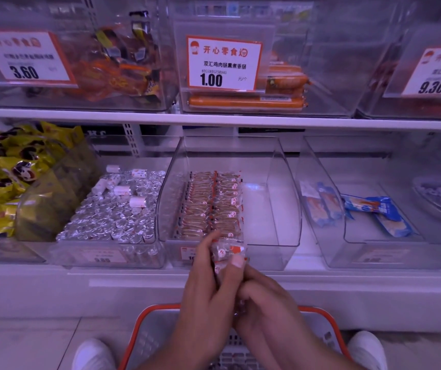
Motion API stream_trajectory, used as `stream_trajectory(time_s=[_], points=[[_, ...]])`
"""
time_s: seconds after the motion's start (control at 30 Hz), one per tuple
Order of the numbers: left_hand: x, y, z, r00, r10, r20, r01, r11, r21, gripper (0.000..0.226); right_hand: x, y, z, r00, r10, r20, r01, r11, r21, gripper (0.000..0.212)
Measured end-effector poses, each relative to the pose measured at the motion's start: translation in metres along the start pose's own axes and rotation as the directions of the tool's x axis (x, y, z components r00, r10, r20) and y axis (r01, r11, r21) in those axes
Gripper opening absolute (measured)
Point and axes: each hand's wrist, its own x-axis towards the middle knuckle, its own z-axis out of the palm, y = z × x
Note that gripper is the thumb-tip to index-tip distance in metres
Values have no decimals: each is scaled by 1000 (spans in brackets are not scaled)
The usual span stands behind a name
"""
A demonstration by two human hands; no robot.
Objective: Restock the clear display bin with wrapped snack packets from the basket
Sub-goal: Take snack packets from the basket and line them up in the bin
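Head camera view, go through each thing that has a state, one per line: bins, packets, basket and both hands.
Clear display bin: open-topped, packets fill its left side, right side bare.
Wrapped snack packets: a stack gripped in both hands at the bin's front.
Left hand: curled round the packets.
Right hand: curled round the packets.
Basket: on the floor below.

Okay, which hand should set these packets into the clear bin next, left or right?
Probably the left hand: it reaches furthest forward, fingers at the clear bin front edge beside the packed rows. The right hand grips the packets lower down, nearer the basket.
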Motion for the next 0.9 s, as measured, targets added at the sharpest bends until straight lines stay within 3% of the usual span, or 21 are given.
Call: stream_trajectory(time_s=[0.07, 0.13, 0.23, 0.33, 0.43, 0.5, 0.6, 0.67, 0.77, 0.9], points=[[-1, 4, -3, 999, -32, 32, 30, 999, 37, 60, -1, -5, -1, 999, 31, 23, -30, 998, -50, 47], [-1, 8, -6, 997, -30, 70, 26, 999, 47, 74, -1, -10, -3, 998, 44, 34, -39, 989, -141, 48], [2, 15, -8, 994, 85, 63, -88, 995, 54, 76, -1, -14, 0, 998, 12, 62, 4, 968, -251, 39], [8, 16, -6, 970, 243, 7, -243, 969, 34, 45, 2, -18, 5, 996, -27, 80, 43, 979, -200, 36], [9, 13, -4, 956, 281, -82, -282, 959, 5, 20, 6, -21, 6, 996, -25, 85, 29, 998, -53, 50], [7, 13, -3, 957, 274, -95, -274, 962, 17, 17, 6, -22, 8, 996, -5, 88, 3, 1000, 20, 53], [7, 9, -2, 972, 226, -68, -224, 974, 27, 33, 4, -23, 8, 994, -15, 107, 12, 1000, 25, 34], [7, 10, -2, 972, 230, -49, -228, 973, 43, 44, 4, -23, 7, 992, -29, 124, 32, 999, -18, 31], [8, 14, -3, 944, 312, -105, -302, 948, 101, 26, 6, -18, 8, 989, -36, 143, 51, 993, -102, 45], [6, 13, -5, 975, 172, -140, -178, 983, -35, 27, 6, -6, 2, 993, -37, 110, 77, 920, -384, 48]])
